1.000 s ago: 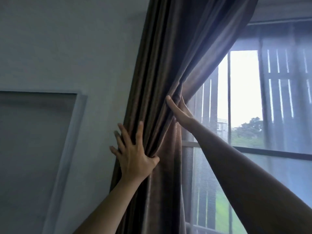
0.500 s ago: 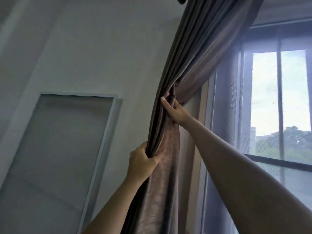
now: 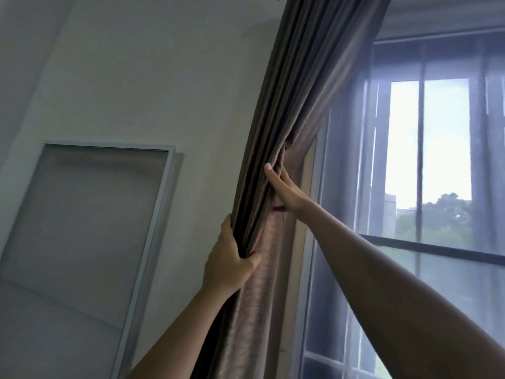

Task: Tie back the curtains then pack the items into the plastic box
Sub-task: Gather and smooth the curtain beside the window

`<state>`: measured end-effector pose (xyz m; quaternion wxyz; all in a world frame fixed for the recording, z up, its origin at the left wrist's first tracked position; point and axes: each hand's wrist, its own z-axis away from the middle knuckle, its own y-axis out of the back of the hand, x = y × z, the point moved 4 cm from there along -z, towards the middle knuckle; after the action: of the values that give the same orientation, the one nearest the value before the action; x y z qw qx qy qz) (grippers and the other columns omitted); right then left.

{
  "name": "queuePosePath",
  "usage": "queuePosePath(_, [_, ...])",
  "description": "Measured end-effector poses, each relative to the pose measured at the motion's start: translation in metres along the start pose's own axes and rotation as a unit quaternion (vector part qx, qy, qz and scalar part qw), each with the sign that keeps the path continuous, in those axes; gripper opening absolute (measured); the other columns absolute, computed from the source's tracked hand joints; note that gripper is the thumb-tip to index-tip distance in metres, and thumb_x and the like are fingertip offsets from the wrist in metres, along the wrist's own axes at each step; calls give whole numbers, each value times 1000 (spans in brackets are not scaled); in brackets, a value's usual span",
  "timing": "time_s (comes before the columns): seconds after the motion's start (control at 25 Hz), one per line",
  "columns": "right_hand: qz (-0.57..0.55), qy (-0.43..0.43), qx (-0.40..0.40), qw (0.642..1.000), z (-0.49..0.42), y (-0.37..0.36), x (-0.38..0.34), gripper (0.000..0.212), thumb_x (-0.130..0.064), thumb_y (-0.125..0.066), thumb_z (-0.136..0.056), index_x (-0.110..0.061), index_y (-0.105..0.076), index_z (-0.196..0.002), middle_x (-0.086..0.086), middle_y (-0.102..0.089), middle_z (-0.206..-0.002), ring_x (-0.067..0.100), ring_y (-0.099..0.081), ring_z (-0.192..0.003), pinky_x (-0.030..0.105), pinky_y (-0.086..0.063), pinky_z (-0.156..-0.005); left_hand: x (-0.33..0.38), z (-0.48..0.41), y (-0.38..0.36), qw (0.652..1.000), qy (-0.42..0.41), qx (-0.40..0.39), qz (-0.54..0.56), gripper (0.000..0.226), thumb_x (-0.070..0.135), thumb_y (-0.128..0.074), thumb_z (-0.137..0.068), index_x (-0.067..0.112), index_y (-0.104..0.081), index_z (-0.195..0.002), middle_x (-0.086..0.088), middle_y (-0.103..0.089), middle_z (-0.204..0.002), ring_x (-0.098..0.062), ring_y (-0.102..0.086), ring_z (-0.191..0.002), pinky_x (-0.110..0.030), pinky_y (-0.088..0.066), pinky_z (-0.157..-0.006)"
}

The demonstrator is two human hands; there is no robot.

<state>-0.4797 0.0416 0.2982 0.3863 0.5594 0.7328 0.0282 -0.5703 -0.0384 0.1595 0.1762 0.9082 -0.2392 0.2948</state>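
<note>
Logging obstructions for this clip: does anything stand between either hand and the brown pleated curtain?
Nothing visible does. The left hand grips the gathered folds of the brown pleated curtain directly. The right hand holds the same bundle higher up, with its thumb lying on the front folds.

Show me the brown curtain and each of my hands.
brown curtain (image 3: 303,86), head view, gathered folds above both hands.
left hand (image 3: 232,261), head view, back of the hand gripping the curtain.
right hand (image 3: 285,191), head view, middle of the hand below the thumb.
</note>
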Motion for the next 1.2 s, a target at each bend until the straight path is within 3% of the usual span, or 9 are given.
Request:
queuePosePath(0.16, [5,-55,-35,998,41,30,1,85,-90,-20,-66,-51,-12,-141,-10,-20,-155,21,-29,-139,58,-38,-100,30,19,-17,995,-9,53,-85,103,39,-69,-75,16,-2,-150,-12,-20,-154,-30,-20,-141,-49,-25,-115])
queuePosePath(0.28, [8,-83,-31,996,78,71,0,84,-86,-14,-70,-47,-13,-144,-9,-20,-156,24,-30,-138,59,-36,-100,70,39,-34,981,-45,92,-165,102,44,-66,-79,11,0,-150,-12,0,-159,-30,1,-146,-49,-11,-116])
queuePosePath(0.36, [14,-80,-20,997,110,100,-1,85,-82,-13,-74,-38,-10,-147,-4,-15,-158,25,-24,-142,61,-29,-107,103,55,-54,977,-74,92,-177,95,39,-64,-82,10,-4,-150,-13,-1,-159,-30,3,-146,-48,-9,-116])
queuePosePath(0.48, [46,-69,-13,996,159,147,1,102,-87,-18,-63,-32,-11,-148,-1,-12,-158,23,-18,-143,53,-19,-113,154,80,-93,982,-85,76,-152,83,30,-58,-86,6,-9,-149,-13,-6,-159,-28,0,-147,-43,-7,-119])
queuePosePath(0.68, [180,-65,110,975,271,271,28,61,-63,-40,-87,-38,-27,-142,6,-35,-150,23,-36,-136,40,-31,-110,242,142,-180,988,-118,7,-95,76,23,-52,-90,8,-8,-149,-9,-7,-159,-23,-2,-147,-41,-6,-120])
queuePosePath(0.76, [257,-59,159,951,324,317,35,58,-53,-49,-89,-34,-32,-141,7,-42,-145,23,-41,-132,33,-32,-106,272,164,-215,989,-124,-15,-84,76,24,-52,-90,8,-7,-149,-9,-7,-159,-23,-4,-147,-39,-6,-120])
queuePosePath(0.92, [381,-58,246,890,425,377,44,57,-39,-60,-86,-18,-42,-136,7,-52,-136,26,-48,-124,37,-37,-102,328,205,-293,983,-165,-64,-47,74,23,-54,-90,7,-13,-149,-11,-15,-158,-26,-14,-146,-35,-14,-117])
queuePosePath(1.08, [497,-63,341,795,511,418,64,50,-36,-63,-78,-14,-54,-122,5,-63,-119,26,-59,-108,36,-43,-93,373,237,-371,974,-184,-130,-7,72,22,-54,-89,8,-16,-148,-10,-16,-158,-27,-18,-145,-39,-23,-115])
queuePosePath(1.2, [560,-113,408,712,550,446,86,55,-38,-68,-73,-15,-53,-121,5,-61,-122,27,-57,-113,41,-42,-96,399,248,-423,966,-197,-162,33,70,22,-53,-90,7,-17,-148,-10,-14,-158,-27,-20,-144,-38,-24,-116])
